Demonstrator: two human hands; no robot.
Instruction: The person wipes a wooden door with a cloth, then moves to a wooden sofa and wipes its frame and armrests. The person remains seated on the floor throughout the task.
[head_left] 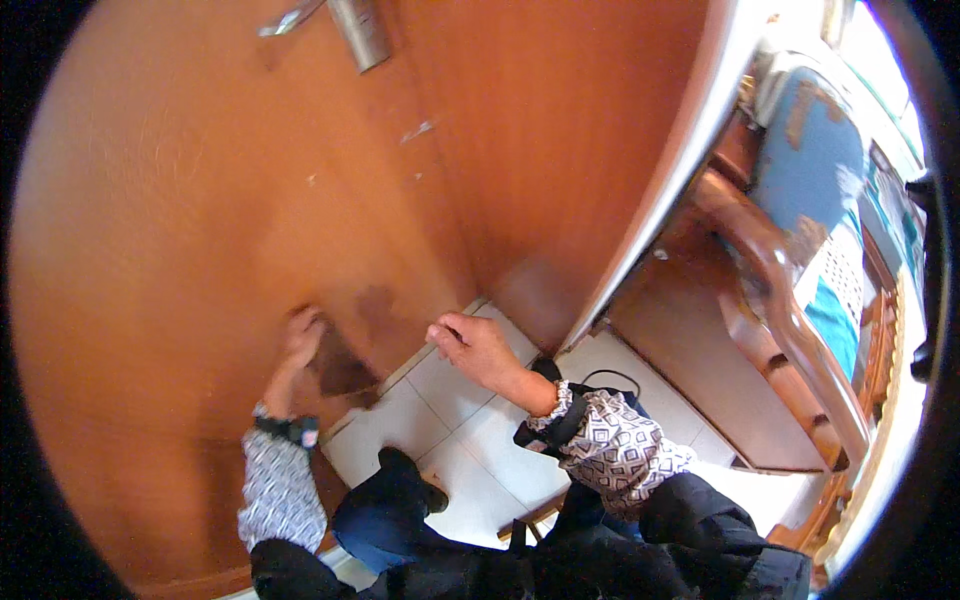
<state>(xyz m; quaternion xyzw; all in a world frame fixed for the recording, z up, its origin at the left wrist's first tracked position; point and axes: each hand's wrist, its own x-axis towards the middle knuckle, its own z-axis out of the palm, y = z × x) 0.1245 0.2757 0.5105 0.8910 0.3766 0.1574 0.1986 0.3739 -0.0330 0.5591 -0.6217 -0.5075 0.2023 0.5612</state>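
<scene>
A wide brown wooden door (170,220) fills the left, with a metal handle (358,35) at its top. Low against it is my left hand (300,338), fingers curled in; what they hold, if anything, is hidden. Right beside those fingers a dark brown patch (345,365) shows; whether it is a loose piece or a mark on the door I cannot tell. My right hand (480,350) hovers over the floor near the corner, apart from the door, its fingers folded into the palm. Nothing nameable shows inside it. Both wrists wear dark bands over patterned sleeves.
A redder wooden panel (560,130) with a white edge meets the door at a corner. To the right stands a wooden armchair (765,250) with a worn blue cushion (810,150). Pale floor tiles (470,460) lie below, with my dark shoe (405,470) on them.
</scene>
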